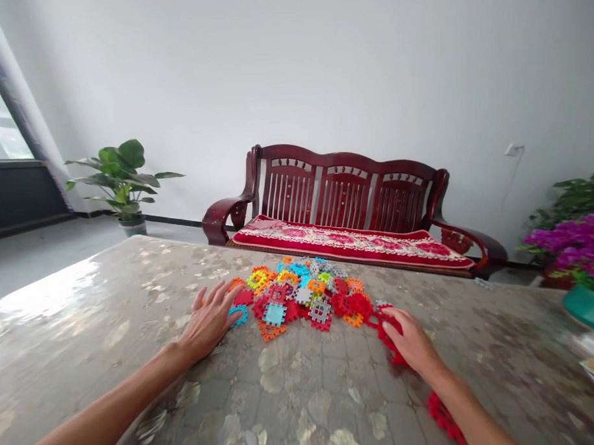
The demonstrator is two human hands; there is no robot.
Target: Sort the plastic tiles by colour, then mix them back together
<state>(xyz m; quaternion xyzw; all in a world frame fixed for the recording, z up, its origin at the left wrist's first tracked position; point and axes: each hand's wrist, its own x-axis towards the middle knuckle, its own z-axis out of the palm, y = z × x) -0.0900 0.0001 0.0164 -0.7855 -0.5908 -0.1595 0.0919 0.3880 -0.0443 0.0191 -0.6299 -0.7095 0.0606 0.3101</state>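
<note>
A heap of interlocking plastic building tiles [304, 294] in red, orange, blue, grey and yellow-green lies on the table. My left hand [210, 320] is open at the heap's left edge, fingers spread over orange and red tiles, with the thumb by a blue tile [238, 313]. At the right edge, my right hand [412, 340] lies against several red tiles [387, 342], its fingers stretched toward the heap and partly overlapping them. A light blue square tile [275, 314] sits at the front of the heap. Another red tile [445, 419] lies apart, partly behind my right forearm.
The table [291, 391] has a shiny floral cover. Beyond it stands a wooden bench [347, 192] with a red floral cushion [349, 240]. A potted plant [126, 177] is at the left; purple flowers [574, 242] in a teal pot [586, 307] stand at the right.
</note>
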